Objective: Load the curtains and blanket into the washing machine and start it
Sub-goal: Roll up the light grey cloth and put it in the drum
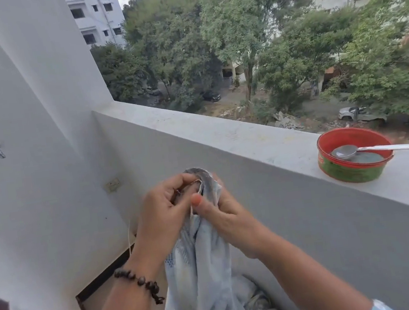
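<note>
The parapet ledge (220,129) runs just beyond my hands, open air past it. My left hand (164,213) and right hand (222,218) both pinch the pale curtain (204,273) bunched between them (its tail hangs down into a heap below). A red bowl (353,157) with a spoon (381,148) sits on the ledge, well right.

Pale blue-grey curtain (203,268), bunched at its top, hanging crumpled down onto more pale cloth (255,302) below
</note>
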Motion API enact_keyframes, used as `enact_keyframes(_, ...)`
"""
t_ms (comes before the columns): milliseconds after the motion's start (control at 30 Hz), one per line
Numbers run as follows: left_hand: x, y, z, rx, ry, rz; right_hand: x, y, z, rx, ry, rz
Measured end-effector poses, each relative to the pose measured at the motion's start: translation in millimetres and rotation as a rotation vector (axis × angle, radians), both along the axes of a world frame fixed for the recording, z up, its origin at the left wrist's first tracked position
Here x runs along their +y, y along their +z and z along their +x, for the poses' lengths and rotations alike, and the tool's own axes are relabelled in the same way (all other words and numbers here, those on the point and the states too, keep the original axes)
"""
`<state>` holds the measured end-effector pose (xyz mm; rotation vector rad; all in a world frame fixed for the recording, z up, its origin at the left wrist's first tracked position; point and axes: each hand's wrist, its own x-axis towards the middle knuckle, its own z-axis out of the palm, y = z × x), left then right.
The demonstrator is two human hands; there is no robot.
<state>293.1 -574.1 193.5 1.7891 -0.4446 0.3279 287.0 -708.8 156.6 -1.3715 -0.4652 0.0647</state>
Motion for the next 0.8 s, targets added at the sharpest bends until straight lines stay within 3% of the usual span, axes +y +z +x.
enact_keyframes(167,2,-10,7,0.027,0.117,-0.063,-14,-4,9,-0.018,0.018,-0.095)
enact_keyframes(300,0,-32,3,0.166,-0.006,-0.206,-27,7,19,-0.088,-0.101,-0.072)
enact_keyframes(500,-4,-79,-4,0.324,-0.129,-0.098,-43,36,27,-0.126,-0.098,0.008)
enact_keyframes(633,2,-110,-8,0.472,-0.064,0.006,-56,52,31,-0.149,-0.097,0.129)
enact_keyframes(700,4,-114,-6,0.52,0.026,-0.079,-66,58,34,-0.143,-0.132,0.156)
enact_keyframes(800,11,-98,10,0.445,0.165,-0.224,-81,55,43,-0.085,-0.215,0.197)
